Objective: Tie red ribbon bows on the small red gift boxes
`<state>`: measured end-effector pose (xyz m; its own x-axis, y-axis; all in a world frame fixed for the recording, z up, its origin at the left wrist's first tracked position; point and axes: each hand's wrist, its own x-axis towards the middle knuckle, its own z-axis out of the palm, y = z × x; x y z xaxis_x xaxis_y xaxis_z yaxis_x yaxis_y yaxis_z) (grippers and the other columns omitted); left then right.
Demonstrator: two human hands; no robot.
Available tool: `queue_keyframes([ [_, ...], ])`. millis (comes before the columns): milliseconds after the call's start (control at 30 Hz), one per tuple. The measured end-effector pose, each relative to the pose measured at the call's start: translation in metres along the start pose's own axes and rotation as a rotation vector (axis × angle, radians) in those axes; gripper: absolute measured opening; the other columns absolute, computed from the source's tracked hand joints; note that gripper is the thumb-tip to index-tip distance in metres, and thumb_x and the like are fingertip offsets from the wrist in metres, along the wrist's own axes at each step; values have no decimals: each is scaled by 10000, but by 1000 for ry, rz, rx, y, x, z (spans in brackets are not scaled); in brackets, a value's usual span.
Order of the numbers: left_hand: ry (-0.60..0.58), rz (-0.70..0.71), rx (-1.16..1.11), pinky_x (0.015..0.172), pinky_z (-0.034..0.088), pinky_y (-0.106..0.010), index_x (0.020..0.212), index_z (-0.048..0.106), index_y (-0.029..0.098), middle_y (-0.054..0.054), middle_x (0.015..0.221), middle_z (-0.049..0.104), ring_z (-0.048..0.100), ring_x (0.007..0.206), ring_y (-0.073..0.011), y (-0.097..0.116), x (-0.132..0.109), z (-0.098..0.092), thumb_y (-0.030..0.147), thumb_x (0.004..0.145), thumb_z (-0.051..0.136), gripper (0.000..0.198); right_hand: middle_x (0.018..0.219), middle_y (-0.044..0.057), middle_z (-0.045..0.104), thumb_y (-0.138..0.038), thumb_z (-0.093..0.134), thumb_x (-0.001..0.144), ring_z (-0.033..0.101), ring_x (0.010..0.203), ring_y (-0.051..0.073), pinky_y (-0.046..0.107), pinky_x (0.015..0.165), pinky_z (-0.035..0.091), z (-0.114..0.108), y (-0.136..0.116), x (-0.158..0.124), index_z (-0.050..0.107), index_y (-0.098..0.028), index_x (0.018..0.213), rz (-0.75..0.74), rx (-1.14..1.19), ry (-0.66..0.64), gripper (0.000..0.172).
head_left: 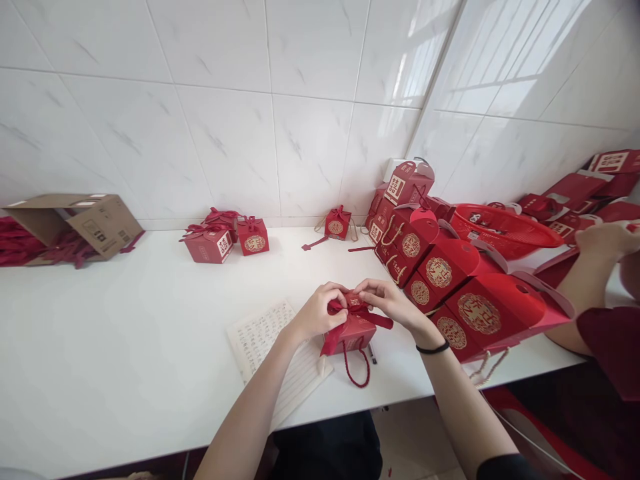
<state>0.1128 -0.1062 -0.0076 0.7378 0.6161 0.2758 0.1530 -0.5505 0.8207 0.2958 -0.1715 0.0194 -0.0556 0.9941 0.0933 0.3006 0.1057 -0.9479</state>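
Note:
A red gift box stands near the table's front edge, its dark red cord handle hanging down toward me. Across its top runs a red ribbon, with one tail falling at the left and another reaching out to the right. My left hand pinches the ribbon at the left of the box top. From the right, my right hand has its fingers closed on the ribbon near the middle. Beneath the box lies a handwritten sheet of paper, and a pen shows beside it.
Stacked red boxes rise at the right, next to a red plastic basket. Several ribboned boxes sit by the wall. A cardboard carton with red ribbons is at far left. A co-worker's arm is at far right.

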Motion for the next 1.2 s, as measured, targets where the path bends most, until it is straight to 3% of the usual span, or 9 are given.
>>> queue_keyframes([
  [233, -7, 8, -4, 954, 418, -352, 731, 553, 201, -39, 1109, 563, 543, 1044, -191, 2, -1, 0, 174, 726, 546, 28, 583, -8, 547, -470, 512, 833, 463, 516, 105, 214, 509, 369, 9, -3, 5, 613, -157, 692, -12, -141, 51, 358],
  [367, 9, -5, -4, 940, 420, -352, 721, 545, 198, -43, 1111, 558, 548, 1031, -191, -1, -1, -6, 184, 726, 545, 15, 693, 22, 614, -414, 553, 828, 531, 610, 127, 227, 571, 412, 7, -1, 16, 635, -152, 743, -111, -167, 50, 287],
  [600, 91, -47, 11, 931, 422, -359, 718, 550, 195, -44, 1082, 567, 556, 1012, -193, -5, -1, -12, 191, 720, 552, 5, 673, 22, 602, -400, 627, 792, 530, 604, 123, 236, 581, 427, -6, 9, 44, 644, -149, 739, -154, -27, -114, 256],
  [800, 85, -49, 18, 919, 430, -345, 731, 547, 200, -39, 1072, 580, 551, 1011, -187, -1, -1, -9, 180, 724, 548, 21, 637, -4, 563, -395, 713, 723, 486, 565, 113, 232, 540, 394, -9, 24, 43, 645, -169, 750, -126, 136, -204, 237],
  [933, 71, -56, 38, 942, 417, -356, 731, 543, 198, -44, 1101, 575, 535, 1054, -197, 1, -1, -10, 183, 736, 538, 16, 752, 19, 589, -344, 654, 797, 529, 697, 137, 257, 646, 418, -19, 32, 33, 651, -185, 784, -174, 141, -144, 159],
  [1100, 60, -47, 58, 916, 434, -355, 731, 538, 197, -42, 1109, 570, 537, 1039, -195, 1, -1, -11, 203, 749, 530, 21, 896, 39, 585, -240, 667, 787, 538, 835, 162, 299, 766, 405, -30, 35, 28, 651, -200, 852, -229, 105, -285, 78],
  [1200, 59, -41, 60, 898, 447, -345, 727, 531, 197, -39, 1111, 571, 540, 1032, -191, 1, -1, -11, 204, 754, 523, 29, 879, 35, 580, -211, 671, 783, 535, 828, 157, 305, 780, 397, -27, 35, 29, 638, -195, 778, -238, 77, -263, 37],
])
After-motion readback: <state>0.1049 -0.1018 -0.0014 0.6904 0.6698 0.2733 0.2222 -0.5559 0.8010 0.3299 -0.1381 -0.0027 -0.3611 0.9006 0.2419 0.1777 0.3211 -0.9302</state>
